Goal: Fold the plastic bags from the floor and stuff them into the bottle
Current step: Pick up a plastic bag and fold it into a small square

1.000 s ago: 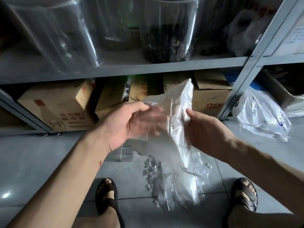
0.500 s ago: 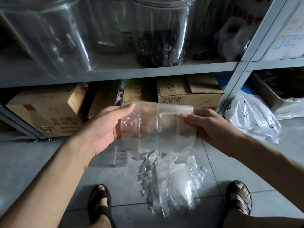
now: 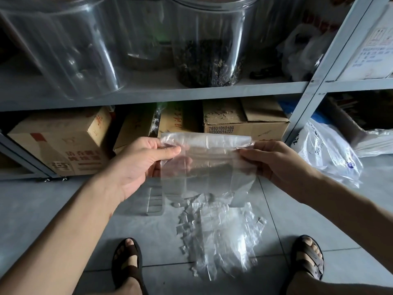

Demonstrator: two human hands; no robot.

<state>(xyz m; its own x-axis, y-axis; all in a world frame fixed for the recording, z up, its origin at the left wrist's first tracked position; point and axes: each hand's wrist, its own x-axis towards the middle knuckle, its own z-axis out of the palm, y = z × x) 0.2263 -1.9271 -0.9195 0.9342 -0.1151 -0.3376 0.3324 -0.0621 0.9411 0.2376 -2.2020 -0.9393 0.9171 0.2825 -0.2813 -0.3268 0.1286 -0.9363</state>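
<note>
Bunched a second ago, the clear plastic bag (image 3: 204,165) now hangs spread above the pile of bags (image 3: 221,237), left hand (image 3: 136,165) and right hand (image 3: 270,160) pinching its top corners; slippery film could slip free mid-fold.

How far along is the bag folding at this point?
Done: nothing plainly; the bottle on the floor is too see-through to judge. In hand: left hand and right hand pinch one bag spread out, unfolded. Left: folding it, stuffing it, then the pile on the floor.

A clear plastic bag (image 3: 204,162) hangs stretched flat by its top corners above a crumpled pile of bags (image 3: 219,237).
</note>
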